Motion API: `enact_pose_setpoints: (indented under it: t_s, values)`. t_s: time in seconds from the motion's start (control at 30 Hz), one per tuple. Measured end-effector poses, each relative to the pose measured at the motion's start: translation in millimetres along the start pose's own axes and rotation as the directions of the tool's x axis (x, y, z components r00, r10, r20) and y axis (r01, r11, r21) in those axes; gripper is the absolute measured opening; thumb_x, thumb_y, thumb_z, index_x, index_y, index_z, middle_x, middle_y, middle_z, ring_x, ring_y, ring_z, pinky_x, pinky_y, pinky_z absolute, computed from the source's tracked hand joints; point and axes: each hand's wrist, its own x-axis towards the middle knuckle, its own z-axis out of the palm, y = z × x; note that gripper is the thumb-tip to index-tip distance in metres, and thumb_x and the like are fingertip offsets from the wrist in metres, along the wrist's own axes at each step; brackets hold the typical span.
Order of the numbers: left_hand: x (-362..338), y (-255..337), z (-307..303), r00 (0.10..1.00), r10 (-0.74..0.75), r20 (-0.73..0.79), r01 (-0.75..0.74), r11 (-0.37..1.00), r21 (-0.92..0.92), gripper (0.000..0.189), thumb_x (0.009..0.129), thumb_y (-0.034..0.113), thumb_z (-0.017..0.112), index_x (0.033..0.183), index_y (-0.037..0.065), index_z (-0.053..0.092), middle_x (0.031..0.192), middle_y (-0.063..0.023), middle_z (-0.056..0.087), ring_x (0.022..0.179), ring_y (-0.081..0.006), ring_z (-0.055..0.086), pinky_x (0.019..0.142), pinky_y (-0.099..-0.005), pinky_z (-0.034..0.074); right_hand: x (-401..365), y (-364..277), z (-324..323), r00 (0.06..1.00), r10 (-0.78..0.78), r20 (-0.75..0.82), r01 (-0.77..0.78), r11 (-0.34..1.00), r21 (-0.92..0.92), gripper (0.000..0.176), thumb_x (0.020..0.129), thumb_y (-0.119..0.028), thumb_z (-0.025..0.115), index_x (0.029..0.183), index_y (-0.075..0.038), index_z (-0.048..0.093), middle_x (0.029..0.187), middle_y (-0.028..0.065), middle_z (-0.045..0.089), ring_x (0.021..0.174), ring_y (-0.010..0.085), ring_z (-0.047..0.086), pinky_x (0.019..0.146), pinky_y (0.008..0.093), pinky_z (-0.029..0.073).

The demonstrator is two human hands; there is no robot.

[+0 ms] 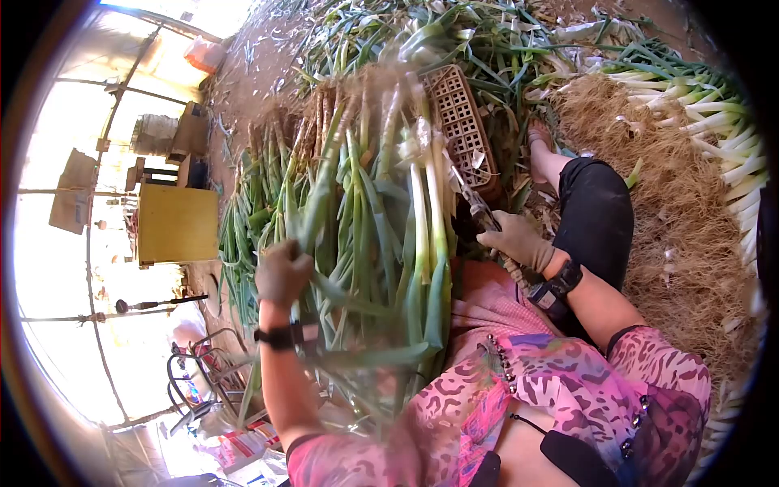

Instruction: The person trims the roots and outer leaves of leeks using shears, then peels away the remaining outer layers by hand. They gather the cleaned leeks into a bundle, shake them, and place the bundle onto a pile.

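My gloved left hand (pixel 284 272) is closed in a fist around the leafy part of a leek (pixel 323 191), whose root end points away from me. My gloved right hand (pixel 519 241) grips a slim metal wand (pixel 479 207) with jointed fittings; its tip reaches toward the pale stems of leeks (pixel 419 215) lying in front of my body. The area around the wand's tip is blurred. More untrimmed leeks (pixel 365 187) with brown roots lie side by side between my hands.
A brown plastic crate (pixel 462 122) stands beyond the wand. Loose leaves (pixel 389 36) cover the ground at the back. To the right lie white-stemmed leeks (pixel 730 134) with a thick mat of roots (pixel 649 211). A yellow box (pixel 177 223) and metal chair frame (pixel 207 369) are left.
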Motion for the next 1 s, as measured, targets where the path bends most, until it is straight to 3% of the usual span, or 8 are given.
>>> enact_pose_setpoints:
  t_s: [0.1,0.23,0.3,0.4,0.67,0.87,0.93,1.0]
  values:
    - [-44,19,-1,0.962,0.046,0.271,0.001,0.985,-0.172,0.053,0.082,0.047,0.073,0.115,0.006,0.071,0.103,-0.0174,0.073,0.096,-0.031,0.071,0.086,-0.039,0.053,4,6,13,0.998,-0.025,0.056,0.028,0.998,-0.052,0.051,0.082,-0.042,0.07,0.099,0.005,0.061,0.082,0.0239,0.068,0.079,0.0359,0.069,0.074,0.0428,0.053]
    - [3,16,41,0.99,0.138,0.038,-0.098,0.849,-0.52,0.07,0.085,0.055,0.07,0.125,-0.002,0.064,0.115,-0.0209,0.07,0.108,-0.0321,0.068,0.095,-0.04,0.05,2,-7,18,0.993,0.002,0.117,0.005,0.999,-0.053,0.053,0.081,-0.043,0.07,0.1,0.006,0.061,0.086,0.0252,0.068,0.086,0.0385,0.069,0.077,0.0442,0.052]
    - [57,-1,90,0.964,0.222,-0.146,-0.236,0.968,-0.088,0.085,0.082,0.061,0.07,0.131,-0.007,0.057,0.121,-0.0268,0.066,0.113,-0.0365,0.065,0.098,-0.0433,0.049,0,-1,16,0.995,0.002,0.101,0.008,0.995,-0.099,0.054,0.081,-0.044,0.069,0.101,0.006,0.061,0.089,0.0266,0.068,0.089,0.0403,0.068,0.08,0.0452,0.052]
    - [102,23,130,0.964,0.024,0.266,0.004,0.994,-0.106,0.099,0.073,0.07,0.072,0.133,-0.007,0.054,0.128,-0.0316,0.06,0.123,-0.0425,0.057,0.102,-0.0452,0.048,4,25,20,0.999,-0.018,0.047,0.026,0.983,-0.183,0.056,0.082,-0.045,0.068,0.103,0.007,0.061,0.094,0.0288,0.068,0.094,0.0427,0.066,0.083,0.0466,0.051]
    - [97,47,104,0.938,-0.266,0.222,0.217,0.95,0.224,0.043,0.08,0.028,0.066,0.114,0.001,0.069,0.117,-0.0227,0.069,0.111,-0.0363,0.067,0.094,-0.0454,0.055,4,25,21,0.999,-0.014,0.032,0.022,0.969,-0.248,0.058,0.083,-0.046,0.067,0.106,0.007,0.059,0.096,0.0311,0.067,0.098,0.0439,0.066,0.086,0.0472,0.051]
    - [77,-140,-12,0.844,-0.207,-0.494,0.239,0.971,0.003,0.035,0.089,0.034,0.062,0.108,0.006,0.069,0.103,-0.02,0.07,0.095,-0.0404,0.066,0.088,-0.0486,0.051,1,20,13,0.999,-0.045,0.002,0.044,0.969,-0.242,0.057,0.082,-0.044,0.068,0.105,0.007,0.059,0.091,0.0286,0.069,0.092,0.0408,0.068,0.083,0.0458,0.052]
    - [66,-252,-75,0.565,-0.264,-0.782,0.246,0.958,-0.146,0.042,0.093,0.039,0.059,0.112,0.002,0.069,0.104,-0.0198,0.07,0.099,-0.0395,0.064,0.09,-0.0476,0.05,-4,8,6,1.0,-0.016,0.023,0.02,0.982,-0.186,0.057,0.082,-0.044,0.068,0.104,0.007,0.059,0.091,0.0288,0.068,0.092,0.041,0.068,0.083,0.0459,0.052]
    - [-1,-260,-158,0.433,-0.209,-0.877,0.703,0.688,0.183,0.045,0.094,0.044,0.055,0.112,0.006,0.071,0.096,-0.0201,0.07,0.098,-0.0357,0.064,0.087,-0.0471,0.052,-6,1,1,0.999,0.016,0.034,-0.012,0.993,-0.122,0.056,0.082,-0.044,0.069,0.103,0.007,0.06,0.092,0.029,0.068,0.093,0.0414,0.068,0.082,0.0463,0.052]
